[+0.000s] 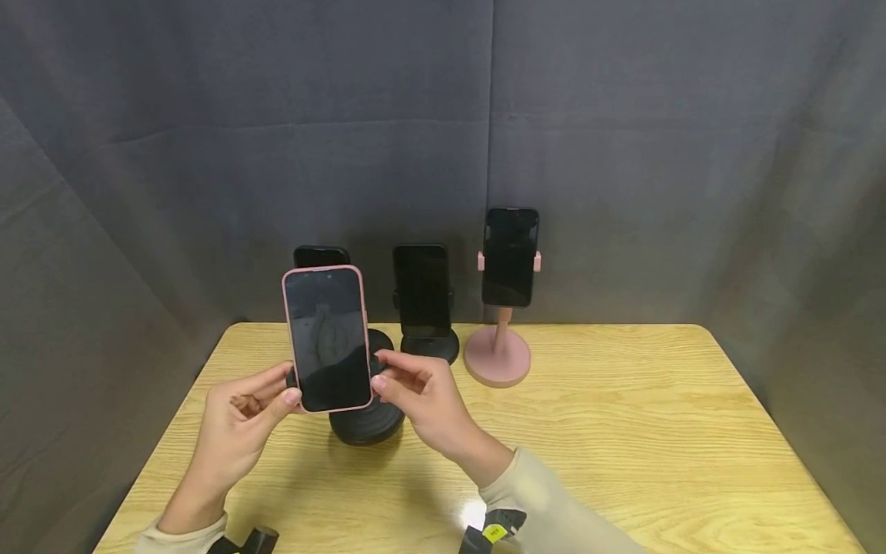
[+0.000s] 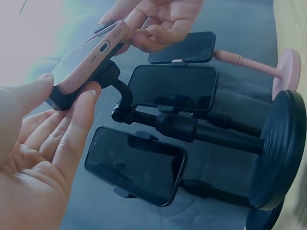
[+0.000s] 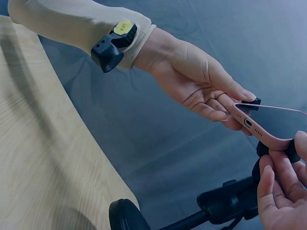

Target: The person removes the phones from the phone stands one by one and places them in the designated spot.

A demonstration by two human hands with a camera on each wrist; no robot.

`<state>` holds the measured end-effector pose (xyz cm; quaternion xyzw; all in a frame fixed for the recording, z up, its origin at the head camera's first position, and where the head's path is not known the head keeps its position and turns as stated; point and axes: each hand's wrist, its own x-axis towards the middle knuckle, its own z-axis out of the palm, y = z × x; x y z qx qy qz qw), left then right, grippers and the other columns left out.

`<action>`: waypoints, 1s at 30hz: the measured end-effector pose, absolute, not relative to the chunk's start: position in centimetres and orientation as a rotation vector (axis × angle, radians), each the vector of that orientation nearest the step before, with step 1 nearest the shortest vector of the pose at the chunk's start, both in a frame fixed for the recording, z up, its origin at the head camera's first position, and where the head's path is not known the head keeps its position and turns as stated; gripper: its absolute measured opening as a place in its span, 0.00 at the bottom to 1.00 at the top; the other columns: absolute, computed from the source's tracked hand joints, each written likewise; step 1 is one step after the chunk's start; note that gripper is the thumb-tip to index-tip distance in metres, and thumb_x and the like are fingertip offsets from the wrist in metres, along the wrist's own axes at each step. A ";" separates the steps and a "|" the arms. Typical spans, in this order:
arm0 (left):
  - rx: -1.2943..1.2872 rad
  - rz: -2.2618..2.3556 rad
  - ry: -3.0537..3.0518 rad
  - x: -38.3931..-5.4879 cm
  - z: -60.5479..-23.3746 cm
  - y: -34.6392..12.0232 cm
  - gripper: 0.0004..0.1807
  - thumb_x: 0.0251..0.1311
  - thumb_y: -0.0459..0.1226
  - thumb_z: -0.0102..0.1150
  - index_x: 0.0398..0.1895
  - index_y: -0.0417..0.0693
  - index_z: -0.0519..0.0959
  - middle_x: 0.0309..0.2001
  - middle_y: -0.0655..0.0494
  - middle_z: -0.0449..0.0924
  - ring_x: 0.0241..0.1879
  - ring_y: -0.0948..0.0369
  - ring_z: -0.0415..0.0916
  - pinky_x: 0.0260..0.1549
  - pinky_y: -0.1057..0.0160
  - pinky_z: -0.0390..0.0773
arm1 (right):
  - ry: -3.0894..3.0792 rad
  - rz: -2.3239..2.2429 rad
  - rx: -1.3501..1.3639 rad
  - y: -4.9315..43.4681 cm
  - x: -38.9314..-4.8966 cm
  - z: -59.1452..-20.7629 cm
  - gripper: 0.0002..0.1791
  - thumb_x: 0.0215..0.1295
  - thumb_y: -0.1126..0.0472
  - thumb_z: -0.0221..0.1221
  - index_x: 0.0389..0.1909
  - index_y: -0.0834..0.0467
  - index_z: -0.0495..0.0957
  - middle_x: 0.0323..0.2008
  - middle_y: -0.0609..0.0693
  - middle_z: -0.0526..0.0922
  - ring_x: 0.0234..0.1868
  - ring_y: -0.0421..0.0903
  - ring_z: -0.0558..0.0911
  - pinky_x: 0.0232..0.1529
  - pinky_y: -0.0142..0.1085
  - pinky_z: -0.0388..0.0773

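A smartphone in a pink case [image 1: 328, 338] sits upright in the clamp of a black phone stand [image 1: 367, 425], its dark screen toward me. My left hand [image 1: 234, 431] pinches the black clamp arm [image 2: 59, 99] at the phone's left edge, thumb in front and fingers behind. At the right edge, my right hand [image 1: 432, 404] pinches the opposite clamp arm [image 3: 252, 102] between thumb and fingers, close against the case. The left wrist view shows the phone's lower edge with its charging port [image 2: 104, 47]. Behind the phone, the stand's neck [image 2: 125, 96] joins the clamp.
Farther back, a black phone [image 1: 321, 256] is partly hidden behind the pink-cased one. Another black phone [image 1: 422, 291] stands on a black stand. To its right, a pink stand [image 1: 497, 358] holds a dark phone [image 1: 511, 258]. Grey cloth [image 1: 623, 154] hangs behind the wooden table [image 1: 623, 431].
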<state>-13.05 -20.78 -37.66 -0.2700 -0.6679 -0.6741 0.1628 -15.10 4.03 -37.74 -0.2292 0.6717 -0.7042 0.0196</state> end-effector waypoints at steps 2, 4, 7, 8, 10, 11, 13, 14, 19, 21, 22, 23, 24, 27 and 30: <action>-0.774 -1.925 -1.894 -13.0 -37.9 -20.3 0.29 0.59 0.12 0.54 0.56 0.48 0.82 0.44 0.61 0.90 0.34 0.69 0.88 0.40 0.75 0.85 | 2.089 -2.188 -0.704 4.5 -14.9 -37.9 0.23 0.68 0.72 0.60 0.62 0.74 0.74 0.40 0.76 0.81 0.36 0.36 0.83 0.47 0.26 0.83; -0.789 -1.927 -1.889 -13.0 -38.2 -19.9 0.30 0.58 0.12 0.53 0.56 0.48 0.82 0.45 0.61 0.89 0.34 0.69 0.88 0.40 0.75 0.85 | 2.091 -2.197 -0.702 5.0 -14.7 -38.2 0.22 0.67 0.72 0.60 0.61 0.75 0.74 0.40 0.77 0.80 0.36 0.32 0.83 0.47 0.26 0.83; -0.809 -1.933 -1.895 -13.1 -38.5 -19.2 0.30 0.58 0.12 0.54 0.55 0.49 0.82 0.45 0.62 0.89 0.33 0.69 0.88 0.39 0.75 0.85 | 2.085 -2.218 -0.709 5.7 -14.5 -38.8 0.23 0.67 0.72 0.60 0.61 0.76 0.73 0.39 0.77 0.80 0.36 0.31 0.83 0.47 0.26 0.84; -0.807 -1.934 -1.906 -13.1 -38.6 -19.0 0.30 0.58 0.12 0.54 0.55 0.50 0.82 0.45 0.63 0.89 0.33 0.70 0.88 0.39 0.75 0.85 | 2.081 -2.230 -0.721 6.0 -14.4 -39.0 0.22 0.68 0.72 0.60 0.61 0.76 0.73 0.39 0.77 0.80 0.36 0.31 0.83 0.47 0.26 0.84; -0.801 -1.932 -1.929 -13.1 -38.7 -18.5 0.30 0.59 0.13 0.56 0.54 0.53 0.82 0.45 0.65 0.89 0.33 0.70 0.88 0.39 0.75 0.85 | 2.078 -2.248 -0.741 6.6 -14.3 -39.4 0.23 0.68 0.71 0.60 0.61 0.76 0.73 0.38 0.77 0.80 0.37 0.31 0.83 0.46 0.26 0.84; -0.804 -1.935 -1.940 -13.2 -38.8 -18.3 0.29 0.59 0.14 0.56 0.55 0.51 0.82 0.45 0.65 0.89 0.33 0.70 0.88 0.39 0.75 0.85 | 2.078 -2.258 -0.750 6.8 -14.2 -39.5 0.23 0.68 0.70 0.61 0.61 0.77 0.73 0.38 0.77 0.79 0.37 0.31 0.83 0.46 0.26 0.84; -0.812 -1.935 -1.953 -13.3 -39.0 -17.8 0.28 0.59 0.15 0.57 0.55 0.52 0.82 0.45 0.66 0.89 0.34 0.71 0.88 0.38 0.74 0.85 | 2.090 -2.271 -0.759 7.3 -14.1 -39.7 0.23 0.69 0.69 0.60 0.60 0.77 0.73 0.37 0.76 0.79 0.37 0.32 0.83 0.46 0.27 0.84; -0.814 -1.935 -1.957 -13.4 -39.0 -17.5 0.26 0.59 0.15 0.57 0.55 0.46 0.82 0.45 0.67 0.89 0.34 0.71 0.88 0.38 0.74 0.86 | 2.099 -2.277 -0.754 7.6 -14.0 -39.8 0.22 0.69 0.69 0.61 0.60 0.78 0.73 0.36 0.72 0.81 0.37 0.32 0.83 0.46 0.27 0.84; -0.842 -1.932 -1.960 -13.7 -39.4 -16.3 0.19 0.60 0.16 0.58 0.55 0.14 0.73 0.45 0.69 0.88 0.35 0.72 0.87 0.37 0.73 0.86 | 2.149 -2.285 -0.692 8.6 -13.8 -40.2 0.22 0.68 0.71 0.60 0.58 0.80 0.73 0.32 0.41 0.83 0.35 0.30 0.82 0.45 0.25 0.83; -0.839 -1.924 -1.978 -13.9 -39.6 -15.8 0.19 0.60 0.17 0.58 0.53 0.09 0.70 0.43 0.71 0.88 0.34 0.73 0.87 0.38 0.74 0.86 | 2.161 -2.285 -0.675 9.0 -13.8 -40.4 0.22 0.68 0.71 0.60 0.58 0.80 0.73 0.32 0.34 0.82 0.35 0.30 0.82 0.44 0.25 0.82; -0.832 -1.926 -1.990 -13.9 -39.6 -15.6 0.19 0.61 0.17 0.59 0.53 0.09 0.71 0.41 0.72 0.88 0.33 0.73 0.87 0.38 0.74 0.85 | 2.166 -2.286 -0.673 9.3 -13.9 -40.5 0.22 0.68 0.71 0.60 0.58 0.80 0.73 0.31 0.34 0.82 0.35 0.30 0.82 0.44 0.24 0.82; -0.827 -1.934 -1.999 -14.0 -39.7 -15.4 0.19 0.61 0.18 0.59 0.53 0.10 0.71 0.41 0.72 0.88 0.32 0.73 0.87 0.39 0.74 0.85 | 2.173 -2.286 -0.673 9.5 -13.9 -40.6 0.22 0.69 0.71 0.60 0.58 0.80 0.73 0.31 0.33 0.82 0.35 0.30 0.82 0.44 0.24 0.82; -0.826 -1.942 -2.005 -14.1 -39.8 -15.1 0.19 0.61 0.18 0.59 0.53 0.10 0.71 0.41 0.73 0.87 0.31 0.72 0.87 0.38 0.74 0.85 | 2.177 -2.288 -0.678 9.7 -13.9 -40.7 0.21 0.69 0.71 0.60 0.58 0.80 0.73 0.31 0.33 0.82 0.35 0.30 0.82 0.44 0.24 0.82; -0.832 -1.966 -2.019 -14.3 -40.2 -14.5 0.20 0.62 0.19 0.59 0.54 0.10 0.71 0.42 0.74 0.87 0.31 0.72 0.87 0.37 0.73 0.86 | 2.189 -2.294 -0.693 10.5 -13.9 -41.1 0.21 0.70 0.70 0.59 0.58 0.81 0.72 0.32 0.33 0.82 0.35 0.30 0.82 0.43 0.24 0.82; -0.845 -1.996 -2.012 -14.6 -40.5 -13.8 0.20 0.62 0.19 0.59 0.54 0.09 0.70 0.44 0.74 0.86 0.33 0.72 0.87 0.35 0.70 0.87 | 2.208 -2.301 -0.710 11.1 -13.9 -41.4 0.21 0.70 0.70 0.59 0.58 0.81 0.72 0.33 0.33 0.83 0.35 0.30 0.82 0.43 0.24 0.82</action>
